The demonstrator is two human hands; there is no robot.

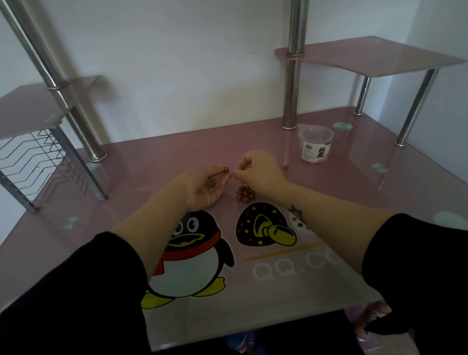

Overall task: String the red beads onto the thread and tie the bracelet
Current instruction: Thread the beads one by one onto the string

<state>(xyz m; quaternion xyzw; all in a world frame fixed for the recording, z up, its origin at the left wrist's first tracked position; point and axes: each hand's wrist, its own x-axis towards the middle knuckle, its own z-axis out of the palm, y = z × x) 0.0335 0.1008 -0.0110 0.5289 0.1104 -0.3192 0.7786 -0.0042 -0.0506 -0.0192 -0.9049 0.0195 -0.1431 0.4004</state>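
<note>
1. Fingers of the left hand are curled, and their tips pinch a single red bead, raised just above the desk. Judged reason: the bead is held up so its hole faces the other hand.
2. The right hand is curled, thumb and forefinger nipped together just beside that bead. The grip is judged to be on the thread end, which is too fine to confirm at the fingertips.
3. A thin pale line runs from the bead back across the left palm; it is judged to be the thread.
4. The bead pile lies on the desk directly below and between the two hands, within easy reach for the next pick. A loose bead sits apart, right of the right hand.
5. Container: one clear plastic tub with a printed label stands upright, well right of the hands. Its contents cannot be told, and no beads are visible inside.
6. Assessment: threading is at an early stage and most beads are unstrung.
</note>
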